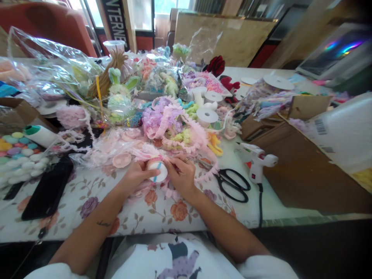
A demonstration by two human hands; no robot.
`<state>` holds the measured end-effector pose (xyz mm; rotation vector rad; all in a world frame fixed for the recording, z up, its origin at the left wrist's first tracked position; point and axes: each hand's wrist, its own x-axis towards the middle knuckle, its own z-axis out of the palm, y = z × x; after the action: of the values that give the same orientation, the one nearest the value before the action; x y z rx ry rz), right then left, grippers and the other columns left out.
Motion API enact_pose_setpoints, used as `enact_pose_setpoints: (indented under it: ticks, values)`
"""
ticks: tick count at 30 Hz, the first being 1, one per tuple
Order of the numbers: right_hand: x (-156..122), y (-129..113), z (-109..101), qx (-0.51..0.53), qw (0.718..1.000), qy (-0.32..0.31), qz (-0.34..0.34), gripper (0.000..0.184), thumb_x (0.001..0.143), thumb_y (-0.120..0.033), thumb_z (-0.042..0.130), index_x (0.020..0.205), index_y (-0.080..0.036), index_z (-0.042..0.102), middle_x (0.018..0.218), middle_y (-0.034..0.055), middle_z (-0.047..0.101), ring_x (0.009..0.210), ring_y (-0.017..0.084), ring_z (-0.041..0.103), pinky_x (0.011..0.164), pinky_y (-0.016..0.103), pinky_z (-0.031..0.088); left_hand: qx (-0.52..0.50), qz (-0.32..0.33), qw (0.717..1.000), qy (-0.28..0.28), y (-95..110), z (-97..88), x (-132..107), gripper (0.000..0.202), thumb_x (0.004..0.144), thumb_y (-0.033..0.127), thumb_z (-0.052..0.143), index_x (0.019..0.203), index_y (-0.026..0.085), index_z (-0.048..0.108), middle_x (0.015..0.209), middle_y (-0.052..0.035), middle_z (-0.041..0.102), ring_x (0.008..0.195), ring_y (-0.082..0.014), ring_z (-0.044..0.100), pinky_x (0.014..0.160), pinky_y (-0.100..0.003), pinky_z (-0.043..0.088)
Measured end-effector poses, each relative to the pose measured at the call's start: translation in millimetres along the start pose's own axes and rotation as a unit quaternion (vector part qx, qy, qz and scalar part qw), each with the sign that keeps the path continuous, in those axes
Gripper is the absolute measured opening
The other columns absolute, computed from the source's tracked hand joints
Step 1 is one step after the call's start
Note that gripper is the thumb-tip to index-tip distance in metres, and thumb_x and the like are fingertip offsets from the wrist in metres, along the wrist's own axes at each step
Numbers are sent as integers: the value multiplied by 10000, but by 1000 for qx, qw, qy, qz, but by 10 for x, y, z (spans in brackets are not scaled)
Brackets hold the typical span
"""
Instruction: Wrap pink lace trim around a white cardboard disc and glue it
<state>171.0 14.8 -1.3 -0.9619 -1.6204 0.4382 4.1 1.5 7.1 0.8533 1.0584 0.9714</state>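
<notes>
Both hands meet near the front edge of the table (279,205), mid-width, over the floral cloth (130,217). Left hand (134,176): fingers curled, thumb and fingertips pinching the left side of a small white disc (158,170) with a blue stripe on its face. Right hand (182,177): fingertips pressed together at the disc's right rim, apparently pinching the pink frilled trim (208,175) against it; exact contact is too small to confirm. The disc is raised just off the cloth, face up toward the camera. An opposed two-sided grip probably stops it rotating and leaves the rim exposed. Slack trim trails off right from the right hand toward the scissors (232,184), which lie flat with blades closed. The glue gun (257,161) stands just beyond, nozzle pointing left and cord dropping over the front edge. Both sit on the right-hand side within short reach, likely deliberately. The black phone (48,190) and pom-poms (17,155) are parked toward the left edge, well apart from the hands. White spools (207,115) and a heap of loose trims fill the middle, and a cardboard box (305,170) sits at the right edge.
</notes>
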Motion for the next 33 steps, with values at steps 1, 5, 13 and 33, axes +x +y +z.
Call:
enact_pose_setpoints:
  ticks: [1, 5, 13, 33]
  values:
    - [7, -5, 0, 9, 1000, -1, 8, 145, 878, -208, 619, 766, -190, 709, 702, 17, 571, 634, 132, 539, 574, 261, 439, 1, 0, 1000, -1, -1, -3, 0, 346, 571, 254, 863, 879, 139, 754, 795, -37, 750, 714, -158, 680, 668, -209, 537]
    - [19, -14, 2, 24, 999, -3, 21, 154, 874, -223, 626, 752, -195, 716, 683, 11, 565, 617, 131, 529, 563, 263, 431, 4, -2, 1000, 6, -3, -14, 1, 354, 568, 262, 866, 879, 136, 751, 810, -42, 751, 699, -153, 676, 652, -209, 536]
    - [17, -3, -2, 17, 999, -17, 38, 147, 885, -259, 606, 861, -198, 737, 765, 32, 611, 689, 149, 579, 632, 275, 476, -2, 4, 1000, 2, -5, -22, 13, 360, 590, 270, 855, 900, 125, 744, 828, -58, 751, 715, -157, 683, 666, -213, 549]
    - [71, 5, -32, 22, 986, -59, 157, 150, 824, -312, 617, 745, -185, 615, 692, 6, 626, 614, 140, 551, 608, 265, 433, -20, 24, 999, 20, 44, -4, 15, 333, 607, 281, 841, 874, 108, 742, 811, -74, 752, 727, -181, 687, 687, -237, 548]
